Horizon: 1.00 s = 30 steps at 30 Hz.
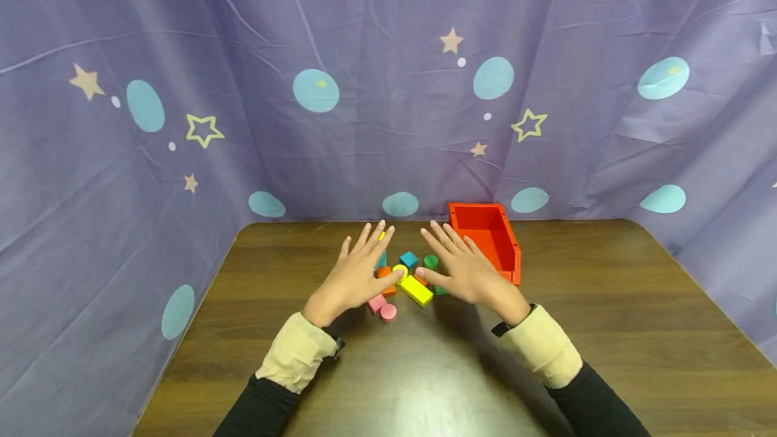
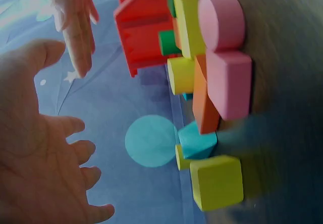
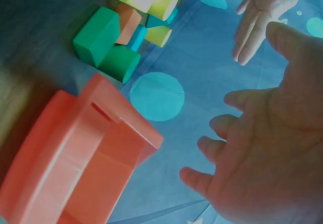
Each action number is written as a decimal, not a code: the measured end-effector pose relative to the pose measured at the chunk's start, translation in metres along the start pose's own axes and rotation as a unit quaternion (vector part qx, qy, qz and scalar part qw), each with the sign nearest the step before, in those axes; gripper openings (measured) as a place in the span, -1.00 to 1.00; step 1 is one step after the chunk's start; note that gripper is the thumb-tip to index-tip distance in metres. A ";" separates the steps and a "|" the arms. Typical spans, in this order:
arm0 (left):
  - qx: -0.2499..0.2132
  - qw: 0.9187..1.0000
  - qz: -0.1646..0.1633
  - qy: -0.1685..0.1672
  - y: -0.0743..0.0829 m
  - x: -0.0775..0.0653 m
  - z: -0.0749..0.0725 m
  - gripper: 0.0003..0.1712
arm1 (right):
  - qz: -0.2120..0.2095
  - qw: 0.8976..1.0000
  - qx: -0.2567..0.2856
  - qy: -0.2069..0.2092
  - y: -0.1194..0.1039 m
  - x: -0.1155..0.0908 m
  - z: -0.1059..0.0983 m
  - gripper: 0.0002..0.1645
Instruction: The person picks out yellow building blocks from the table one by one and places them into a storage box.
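Note:
Both hands hover over a loose group of coloured blocks, fingers spread and holding nothing. The left hand point(image 1: 355, 275) is above the left side of the group, near an orange block point(image 1: 386, 282), a pink block point(image 1: 377, 303) and a pink cylinder point(image 1: 388, 313). Over the right side is the right hand point(image 1: 473, 272), close to a green cylinder point(image 1: 431, 261) and overlapping the red bin point(image 1: 514, 258) in the head view. Between the hands lie a yellow block point(image 1: 416, 290), a yellow cylinder point(image 1: 400, 271) and a blue block point(image 1: 409, 259). A yellow cube point(image 2: 217, 182) shows in the left wrist view.
The open-topped red bin stands at the back of the wooden table point(image 1: 607, 302), right of the blocks. Behind the table hangs a purple curtain point(image 1: 376, 154) with stars and blue ovals, which also runs along both sides.

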<state>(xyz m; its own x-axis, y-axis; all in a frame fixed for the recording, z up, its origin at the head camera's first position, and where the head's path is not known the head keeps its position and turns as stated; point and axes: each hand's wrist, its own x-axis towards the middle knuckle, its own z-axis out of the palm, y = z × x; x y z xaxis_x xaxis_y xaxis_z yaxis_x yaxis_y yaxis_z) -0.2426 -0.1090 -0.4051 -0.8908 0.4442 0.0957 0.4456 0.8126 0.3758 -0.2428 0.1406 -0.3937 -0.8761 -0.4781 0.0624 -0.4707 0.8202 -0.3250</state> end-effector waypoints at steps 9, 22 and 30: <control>-0.058 0.998 -0.001 0.022 -0.001 -0.001 0.000 -0.09 | -0.030 0.998 0.052 0.020 0.008 0.004 -0.033 -0.15; -0.073 0.995 0.019 0.067 0.002 0.005 0.010 -0.13 | -0.003 0.995 0.086 0.049 0.053 0.019 -0.093 -0.58; -0.062 0.993 0.056 0.080 0.003 0.012 0.020 -0.25 | 0.047 0.995 0.069 0.062 0.086 0.020 -0.119 -0.64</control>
<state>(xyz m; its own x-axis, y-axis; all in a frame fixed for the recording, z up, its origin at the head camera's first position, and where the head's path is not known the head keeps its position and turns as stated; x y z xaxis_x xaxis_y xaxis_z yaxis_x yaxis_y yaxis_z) -0.2500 -0.0935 -0.4213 -0.8435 0.4554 0.2849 0.5370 0.7042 0.4644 -0.3135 0.2391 -0.3079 -0.9259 -0.3517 0.1379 -0.3743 0.8043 -0.4615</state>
